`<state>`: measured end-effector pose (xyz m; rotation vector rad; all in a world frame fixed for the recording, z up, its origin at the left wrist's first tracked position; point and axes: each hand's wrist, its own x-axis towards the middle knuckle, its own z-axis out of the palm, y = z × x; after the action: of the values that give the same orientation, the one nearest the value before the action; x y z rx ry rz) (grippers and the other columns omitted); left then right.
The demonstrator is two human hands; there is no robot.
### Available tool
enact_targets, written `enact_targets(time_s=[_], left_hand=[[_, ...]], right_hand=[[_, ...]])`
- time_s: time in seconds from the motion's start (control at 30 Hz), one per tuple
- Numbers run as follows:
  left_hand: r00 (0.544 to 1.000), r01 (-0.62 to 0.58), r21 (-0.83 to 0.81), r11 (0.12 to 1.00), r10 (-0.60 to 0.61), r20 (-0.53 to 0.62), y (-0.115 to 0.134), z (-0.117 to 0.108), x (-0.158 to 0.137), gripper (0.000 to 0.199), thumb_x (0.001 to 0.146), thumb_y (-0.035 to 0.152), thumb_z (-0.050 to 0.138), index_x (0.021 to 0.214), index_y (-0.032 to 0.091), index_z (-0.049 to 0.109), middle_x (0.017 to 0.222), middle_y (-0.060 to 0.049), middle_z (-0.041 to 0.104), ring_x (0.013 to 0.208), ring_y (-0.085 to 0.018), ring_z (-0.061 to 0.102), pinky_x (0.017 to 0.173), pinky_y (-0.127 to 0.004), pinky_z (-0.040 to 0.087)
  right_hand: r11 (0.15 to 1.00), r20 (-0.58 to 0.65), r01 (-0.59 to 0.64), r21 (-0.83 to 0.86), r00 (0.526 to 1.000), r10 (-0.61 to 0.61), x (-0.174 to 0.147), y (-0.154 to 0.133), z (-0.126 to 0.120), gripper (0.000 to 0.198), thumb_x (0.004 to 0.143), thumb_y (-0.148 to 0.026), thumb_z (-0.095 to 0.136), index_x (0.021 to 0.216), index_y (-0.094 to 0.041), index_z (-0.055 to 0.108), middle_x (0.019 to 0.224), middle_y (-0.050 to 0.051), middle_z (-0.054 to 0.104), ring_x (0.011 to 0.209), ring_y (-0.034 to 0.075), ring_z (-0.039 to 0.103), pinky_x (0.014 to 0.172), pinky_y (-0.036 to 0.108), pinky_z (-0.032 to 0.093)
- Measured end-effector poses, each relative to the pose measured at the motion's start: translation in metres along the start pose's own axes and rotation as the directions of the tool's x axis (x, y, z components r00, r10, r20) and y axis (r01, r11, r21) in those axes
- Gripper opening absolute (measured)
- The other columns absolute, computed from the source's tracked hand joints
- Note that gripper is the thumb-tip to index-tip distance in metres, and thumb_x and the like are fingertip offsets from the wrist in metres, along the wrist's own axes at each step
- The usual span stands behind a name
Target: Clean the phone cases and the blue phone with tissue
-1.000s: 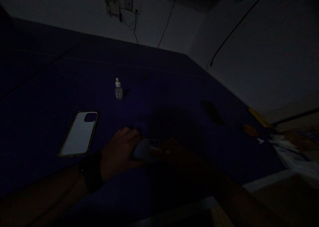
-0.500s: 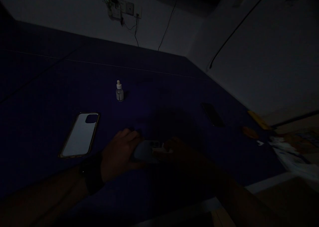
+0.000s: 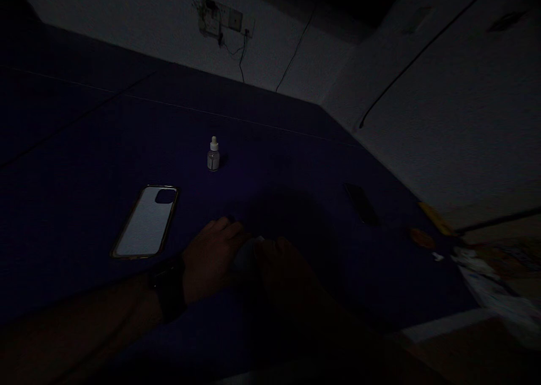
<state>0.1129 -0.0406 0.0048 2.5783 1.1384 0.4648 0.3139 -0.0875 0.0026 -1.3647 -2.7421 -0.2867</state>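
In the dim light my left hand [image 3: 214, 255] wraps round a phone [image 3: 244, 262], whose pale blue-grey back faces up. A dark watch sits on that wrist. My right hand [image 3: 282, 266] is in deep shadow, its closed fingers pressed on the phone's right end and covering the camera area. A small pale bit shows at those fingertips; what they hold is too dark to name. Left of my hands lies a phone case [image 3: 146, 222] with a light back, dark rim and camera cutout. Beyond them a dropper bottle [image 3: 213, 158] stands upright with its white cap on.
Everything lies on a dark blue surface [image 3: 270, 165]. A dark phone-like slab [image 3: 360, 203] lies to the right. Farther right are an orange-brown round item [image 3: 421, 238], a yellow object [image 3: 436, 218] and white plastic-like sheets [image 3: 494, 289]. Wall sockets [image 3: 228, 20] with cables are at the back.
My right hand has moved left over the phone and now hides its camera lenses and most of the small white piece at my fingers. The camera view has shifted slightly.
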Motion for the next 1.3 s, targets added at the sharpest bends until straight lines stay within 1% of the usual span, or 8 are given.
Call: enact_targets(time_s=[0.17, 0.33, 0.43, 0.57, 0.67, 0.9, 1.1, 1.3], left_hand=[[1.0, 0.017, -0.02, 1.0, -0.017, 0.02, 0.0, 0.0, 0.0, 0.052, 0.075, 0.042, 0.084, 0.119, 0.021, 0.065, 0.112, -0.006, 0.066, 0.098, -0.027, 0.054, 0.079, -0.04, 0.044], [1.0, 0.013, -0.018, 1.0, -0.012, 0.023, 0.0, -0.002, 0.001, 0.051, 0.078, 0.044, 0.081, 0.121, 0.022, 0.065, 0.113, -0.006, 0.066, 0.099, -0.027, 0.055, 0.081, -0.04, 0.044], [1.0, 0.018, -0.014, 1.0, -0.018, 0.026, 0.001, -0.002, 0.001, 0.053, 0.076, 0.049, 0.083, 0.119, 0.022, 0.066, 0.111, -0.006, 0.066, 0.098, -0.027, 0.055, 0.079, -0.039, 0.044], [1.0, 0.011, -0.019, 1.0, -0.011, 0.02, 0.001, -0.001, 0.001, 0.056, 0.074, 0.052, 0.084, 0.118, 0.022, 0.067, 0.112, -0.007, 0.066, 0.1, -0.028, 0.055, 0.079, -0.039, 0.044], [1.0, -0.003, -0.021, 1.0, 0.003, -0.002, 0.0, 0.0, 0.0, 0.057, 0.076, 0.054, 0.081, 0.121, 0.023, 0.066, 0.111, -0.008, 0.065, 0.099, -0.027, 0.055, 0.081, -0.039, 0.044], [1.0, 0.009, -0.015, 1.0, -0.009, 0.004, -0.001, 0.002, 0.0, 0.06, 0.073, 0.053, 0.084, 0.121, 0.022, 0.066, 0.11, -0.007, 0.065, 0.098, -0.028, 0.054, 0.078, -0.039, 0.044], [1.0, -0.001, -0.016, 1.0, 0.001, -0.016, -0.001, 0.002, 0.0, 0.058, 0.074, 0.052, 0.084, 0.121, 0.022, 0.065, 0.108, -0.007, 0.066, 0.095, -0.027, 0.055, 0.079, -0.039, 0.044], [1.0, -0.013, -0.013, 1.0, 0.013, -0.024, -0.001, 0.002, 0.0, 0.059, 0.073, 0.052, 0.085, 0.12, 0.022, 0.066, 0.109, -0.007, 0.067, 0.097, -0.028, 0.055, 0.077, -0.038, 0.043]], right_hand=[[0.992, -0.025, -0.122, 0.027, 0.992, 0.123, -0.009, -0.014, 0.009, 0.034, 0.093, -0.008, 0.048, 0.125, -0.014, 0.059, 0.115, 0.016, 0.066, 0.095, 0.028, 0.06, 0.082, 0.044, 0.052], [1.0, -0.058, -0.015, -0.011, 0.998, 0.014, -0.007, -0.007, 0.011, 0.031, 0.088, -0.005, 0.051, 0.115, -0.014, 0.065, 0.119, 0.016, 0.067, 0.103, 0.029, 0.06, 0.091, 0.047, 0.05], [0.998, -0.08, 0.056, -0.001, 0.995, -0.055, -0.017, 0.006, 0.008, 0.041, 0.088, -0.002, 0.048, 0.126, -0.012, 0.06, 0.123, 0.015, 0.065, 0.111, 0.029, 0.057, 0.096, 0.048, 0.047], [0.999, 0.028, 0.041, 0.021, 0.999, -0.042, -0.02, 0.022, 0.002, 0.054, 0.087, 0.001, 0.05, 0.14, -0.011, 0.051, 0.115, 0.014, 0.066, 0.097, 0.026, 0.058, 0.089, 0.045, 0.047], [0.999, 0.042, 0.038, 0.034, 0.998, -0.039, -0.011, 0.025, 0.003, 0.048, 0.09, -0.003, 0.055, 0.138, -0.01, 0.053, 0.108, 0.015, 0.066, 0.089, 0.024, 0.057, 0.084, 0.041, 0.045], [0.996, 0.001, -0.004, 0.084, 1.0, 0.004, -0.012, 0.022, 0.006, 0.051, 0.088, 0.001, 0.046, 0.137, -0.012, 0.054, 0.112, 0.014, 0.067, 0.091, 0.024, 0.057, 0.087, 0.041, 0.044], [0.996, 0.0, 0.008, 0.087, 1.0, -0.008, -0.007, 0.022, 0.004, 0.047, 0.086, 0.0, 0.052, 0.131, -0.011, 0.059, 0.109, 0.014, 0.067, 0.091, 0.024, 0.056, 0.086, 0.04, 0.044], [0.987, 0.027, -0.004, 0.16, 1.0, 0.0, -0.02, 0.043, 0.003, 0.048, 0.09, -0.001, 0.05, 0.135, -0.015, 0.058, 0.104, 0.011, 0.066, 0.093, 0.023, 0.056, 0.09, 0.04, 0.042]])
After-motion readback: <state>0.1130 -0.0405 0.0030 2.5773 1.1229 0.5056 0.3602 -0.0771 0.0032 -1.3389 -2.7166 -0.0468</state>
